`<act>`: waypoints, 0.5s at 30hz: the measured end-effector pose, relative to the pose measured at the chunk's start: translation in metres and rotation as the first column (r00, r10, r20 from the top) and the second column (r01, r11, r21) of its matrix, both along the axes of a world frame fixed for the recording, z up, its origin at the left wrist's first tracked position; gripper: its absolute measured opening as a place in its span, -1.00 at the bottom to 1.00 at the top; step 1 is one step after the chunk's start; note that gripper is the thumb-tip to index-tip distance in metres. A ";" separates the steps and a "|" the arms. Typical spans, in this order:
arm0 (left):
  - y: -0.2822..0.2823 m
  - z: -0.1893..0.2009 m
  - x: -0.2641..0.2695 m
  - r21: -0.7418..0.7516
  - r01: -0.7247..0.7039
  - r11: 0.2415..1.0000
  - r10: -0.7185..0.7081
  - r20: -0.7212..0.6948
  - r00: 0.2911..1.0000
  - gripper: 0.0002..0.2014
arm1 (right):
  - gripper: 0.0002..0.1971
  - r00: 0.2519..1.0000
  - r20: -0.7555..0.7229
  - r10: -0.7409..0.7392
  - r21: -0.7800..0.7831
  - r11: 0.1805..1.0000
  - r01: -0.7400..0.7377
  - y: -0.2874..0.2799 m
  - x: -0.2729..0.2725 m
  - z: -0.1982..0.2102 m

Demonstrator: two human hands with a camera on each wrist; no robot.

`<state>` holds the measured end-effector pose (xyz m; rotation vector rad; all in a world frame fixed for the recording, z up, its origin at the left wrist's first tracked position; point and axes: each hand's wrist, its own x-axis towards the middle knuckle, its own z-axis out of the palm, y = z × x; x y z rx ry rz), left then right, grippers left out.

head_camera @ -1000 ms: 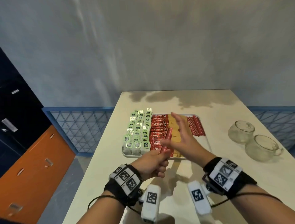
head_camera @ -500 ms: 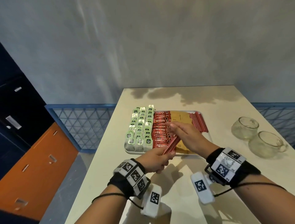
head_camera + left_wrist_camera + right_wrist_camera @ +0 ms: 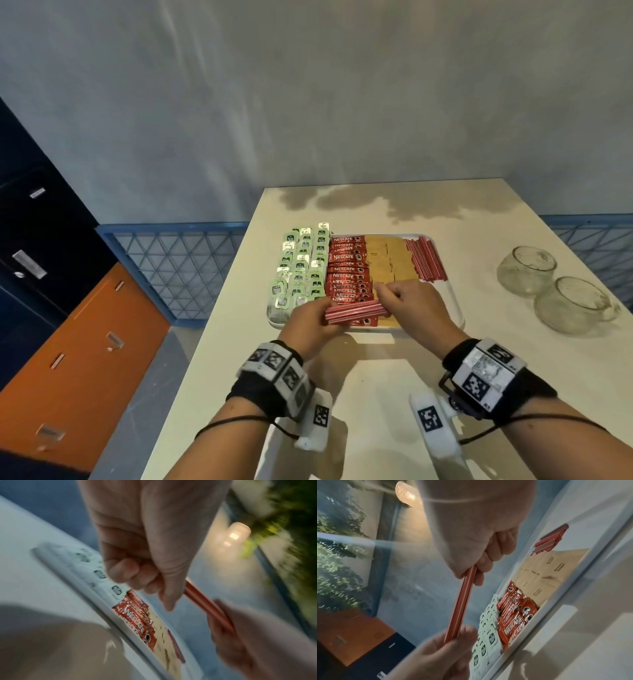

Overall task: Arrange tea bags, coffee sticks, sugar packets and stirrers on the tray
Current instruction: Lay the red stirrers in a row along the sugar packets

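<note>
A white tray (image 3: pixel 457 301) on the table holds green-tagged tea bags (image 3: pixel 301 267) at the left, red coffee sticks (image 3: pixel 347 270), brown sugar packets (image 3: pixel 387 260) and a row of red stirrers (image 3: pixel 424 258) at the right. Above the tray's near edge both hands hold one small bundle of red-and-white stirrers (image 3: pixel 356 311) lying crosswise. My left hand (image 3: pixel 313 322) grips its left end. My right hand (image 3: pixel 397 301) pinches its right end. The same bundle (image 3: pixel 462 601) shows in the right wrist view, and blurred as the bundle (image 3: pixel 204 601) in the left wrist view.
Two glass bowls (image 3: pixel 555 291) stand at the table's right. A blue mesh railing (image 3: pixel 178 267) and an orange and dark cabinet (image 3: pixel 68 325) lie left of the table. The table's near part (image 3: pixel 376 383) lies bare between my wrists.
The bundle has turned from upright-tilted in the left hand to lying crosswise. My right hand, open above the tray before, came down and took hold of its right end.
</note>
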<state>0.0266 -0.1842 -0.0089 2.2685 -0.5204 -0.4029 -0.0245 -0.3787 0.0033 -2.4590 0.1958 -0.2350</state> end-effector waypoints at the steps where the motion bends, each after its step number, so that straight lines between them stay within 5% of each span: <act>1: 0.004 -0.002 0.002 -0.137 -0.150 0.979 0.118 -0.218 0.969 -0.88 | -0.43 1.000 0.003 -0.023 0.008 1.000 0.023 -0.004 0.000 0.000; 4: 0.002 0.000 0.001 -0.385 -0.522 0.761 0.090 -0.734 0.673 -0.77 | -0.42 0.999 0.006 -0.048 -0.001 0.999 0.048 -0.007 0.000 -0.001; 6: -0.006 0.007 0.002 -0.447 -0.653 0.611 -0.059 -0.849 0.526 -0.62 | -0.44 0.999 0.009 -0.048 -0.036 0.998 0.048 0.001 0.000 -0.001; 8: -0.014 0.012 0.003 -0.465 -0.703 0.539 -0.108 -0.865 0.490 -0.56 | -0.47 0.999 0.024 -0.038 -0.054 0.998 0.039 0.011 -0.001 -0.001; 11: -0.020 0.014 0.000 -0.497 -0.681 0.538 -0.077 -0.834 0.547 -0.61 | -0.52 0.997 0.060 -0.044 -0.029 0.999 0.046 0.018 0.002 0.004; 13: -0.018 0.009 -0.001 -0.467 -0.510 0.723 -0.014 -0.747 0.665 -0.61 | -0.52 0.998 0.052 -0.036 -0.046 0.998 0.039 0.014 0.006 0.008; 15: -0.011 0.004 0.000 -0.244 -0.110 0.964 -0.002 -0.417 0.909 -0.57 | -0.52 1.000 0.019 -0.013 -0.098 0.995 0.015 0.006 0.010 0.013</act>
